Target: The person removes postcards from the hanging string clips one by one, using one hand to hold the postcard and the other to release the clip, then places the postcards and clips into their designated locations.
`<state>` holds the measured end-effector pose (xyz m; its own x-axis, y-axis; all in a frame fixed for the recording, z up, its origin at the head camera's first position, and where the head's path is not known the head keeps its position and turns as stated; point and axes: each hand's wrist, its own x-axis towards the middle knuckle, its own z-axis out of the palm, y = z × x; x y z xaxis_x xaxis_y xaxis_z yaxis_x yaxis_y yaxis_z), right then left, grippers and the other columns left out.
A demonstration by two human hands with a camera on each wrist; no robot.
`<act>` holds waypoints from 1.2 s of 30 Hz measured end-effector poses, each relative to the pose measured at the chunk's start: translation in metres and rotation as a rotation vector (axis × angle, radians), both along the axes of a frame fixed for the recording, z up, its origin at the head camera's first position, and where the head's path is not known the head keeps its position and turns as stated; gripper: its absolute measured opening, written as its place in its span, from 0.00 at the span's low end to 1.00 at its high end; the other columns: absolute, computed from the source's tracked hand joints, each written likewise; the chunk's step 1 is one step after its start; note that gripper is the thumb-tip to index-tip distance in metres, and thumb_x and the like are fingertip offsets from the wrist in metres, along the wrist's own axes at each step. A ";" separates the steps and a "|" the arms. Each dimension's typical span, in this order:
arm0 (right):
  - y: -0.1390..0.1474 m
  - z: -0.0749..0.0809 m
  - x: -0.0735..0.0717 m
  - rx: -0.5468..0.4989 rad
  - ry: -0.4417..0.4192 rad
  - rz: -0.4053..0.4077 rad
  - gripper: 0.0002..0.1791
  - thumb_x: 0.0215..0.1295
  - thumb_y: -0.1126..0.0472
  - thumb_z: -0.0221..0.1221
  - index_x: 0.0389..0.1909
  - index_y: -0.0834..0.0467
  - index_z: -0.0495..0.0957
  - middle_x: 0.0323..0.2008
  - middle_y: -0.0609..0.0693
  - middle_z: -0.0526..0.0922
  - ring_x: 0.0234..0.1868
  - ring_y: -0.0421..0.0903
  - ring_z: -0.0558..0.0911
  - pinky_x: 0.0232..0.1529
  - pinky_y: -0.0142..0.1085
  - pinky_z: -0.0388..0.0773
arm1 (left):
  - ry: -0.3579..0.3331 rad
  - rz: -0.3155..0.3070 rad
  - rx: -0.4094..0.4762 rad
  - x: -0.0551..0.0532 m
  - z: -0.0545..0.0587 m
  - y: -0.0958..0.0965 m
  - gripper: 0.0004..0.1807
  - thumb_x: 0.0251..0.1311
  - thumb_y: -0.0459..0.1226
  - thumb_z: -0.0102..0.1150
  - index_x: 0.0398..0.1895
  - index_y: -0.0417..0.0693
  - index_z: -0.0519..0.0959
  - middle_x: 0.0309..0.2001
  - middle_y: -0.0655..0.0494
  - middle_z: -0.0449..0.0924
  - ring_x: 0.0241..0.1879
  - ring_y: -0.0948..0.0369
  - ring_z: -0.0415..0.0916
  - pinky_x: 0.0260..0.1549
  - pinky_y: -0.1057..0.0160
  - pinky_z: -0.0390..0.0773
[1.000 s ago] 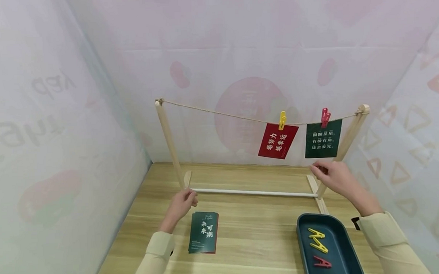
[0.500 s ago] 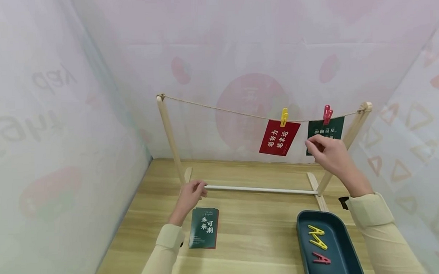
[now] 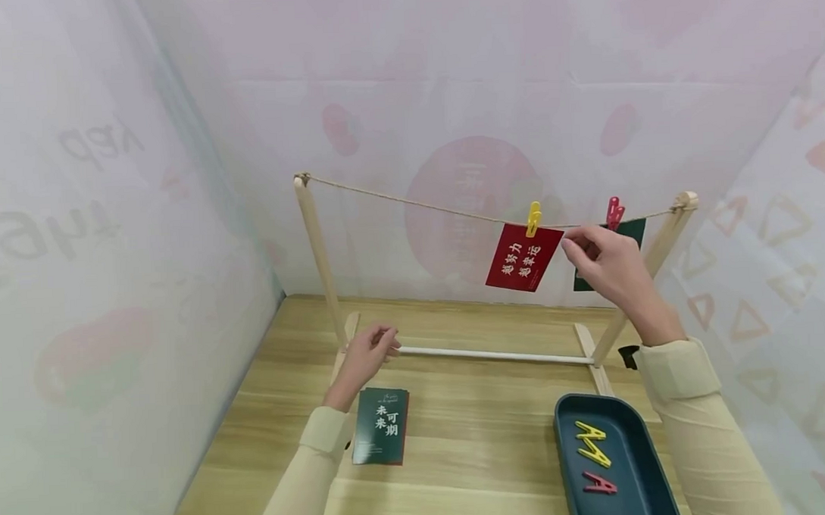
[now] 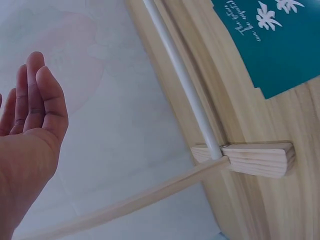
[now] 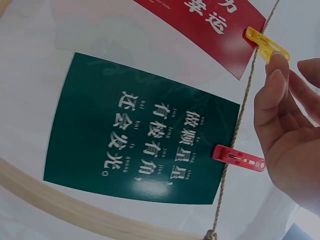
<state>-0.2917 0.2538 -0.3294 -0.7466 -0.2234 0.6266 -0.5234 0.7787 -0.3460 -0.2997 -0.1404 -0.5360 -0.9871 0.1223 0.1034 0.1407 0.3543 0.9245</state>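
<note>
Right hand (image 3: 607, 262): fingers loosely bent, gripping nothing visible. Left hand (image 3: 367, 357): relaxed, beyond card stack (image 3: 380, 427). Right hand partly obstructs green card (image 3: 634, 231); tray (image 3: 634, 462) lies below. Red card (image 3: 525, 257) hangs from yellow clip (image 3: 534, 220), just left of right hand; contact indeterminable.

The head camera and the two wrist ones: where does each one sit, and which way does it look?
Head: on the person's head, looking forward and down at the string; the left hand and right hand show.
Left wrist: on that wrist, looking past the left hand at the white rod and card pile.
Right wrist: on that wrist, looking at the hanging green card; the right hand shows at the picture's right.
Shared: head and right wrist both show the yellow clip.
</note>
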 end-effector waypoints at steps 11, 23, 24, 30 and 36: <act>-0.008 0.017 -0.007 0.023 -0.016 -0.028 0.15 0.71 0.58 0.56 0.51 0.63 0.79 0.43 0.60 0.84 0.25 0.46 0.76 0.27 0.22 0.69 | 0.036 -0.051 0.012 -0.010 0.020 0.018 0.19 0.73 0.50 0.48 0.54 0.49 0.77 0.43 0.45 0.85 0.38 0.58 0.85 0.39 0.50 0.83; -0.024 0.028 -0.024 0.028 -0.187 -0.056 0.27 0.71 0.55 0.55 0.66 0.62 0.67 0.57 0.66 0.77 0.38 0.58 0.80 0.44 0.54 0.81 | 0.099 -0.068 0.080 -0.020 0.039 0.042 0.15 0.73 0.46 0.50 0.51 0.47 0.78 0.41 0.47 0.86 0.38 0.57 0.86 0.39 0.45 0.83; -0.024 0.029 -0.025 0.028 -0.205 -0.055 0.28 0.71 0.54 0.54 0.67 0.62 0.66 0.58 0.66 0.76 0.39 0.58 0.80 0.44 0.54 0.81 | 0.095 -0.070 0.074 -0.020 0.040 0.043 0.14 0.73 0.45 0.50 0.51 0.47 0.78 0.41 0.46 0.86 0.38 0.57 0.86 0.39 0.46 0.83; -0.028 0.036 -0.030 0.048 -0.270 -0.050 0.30 0.71 0.52 0.54 0.69 0.60 0.63 0.62 0.65 0.74 0.43 0.58 0.79 0.48 0.55 0.81 | 0.090 -0.120 0.025 -0.024 0.047 0.050 0.17 0.73 0.48 0.49 0.52 0.48 0.78 0.43 0.46 0.85 0.39 0.58 0.85 0.39 0.52 0.84; -0.030 0.040 -0.033 0.062 -0.308 -0.041 0.32 0.70 0.50 0.55 0.71 0.58 0.62 0.61 0.64 0.75 0.43 0.59 0.80 0.47 0.54 0.81 | 0.110 -0.144 0.013 -0.029 0.055 0.061 0.16 0.72 0.49 0.50 0.52 0.51 0.78 0.40 0.53 0.84 0.39 0.59 0.84 0.37 0.56 0.84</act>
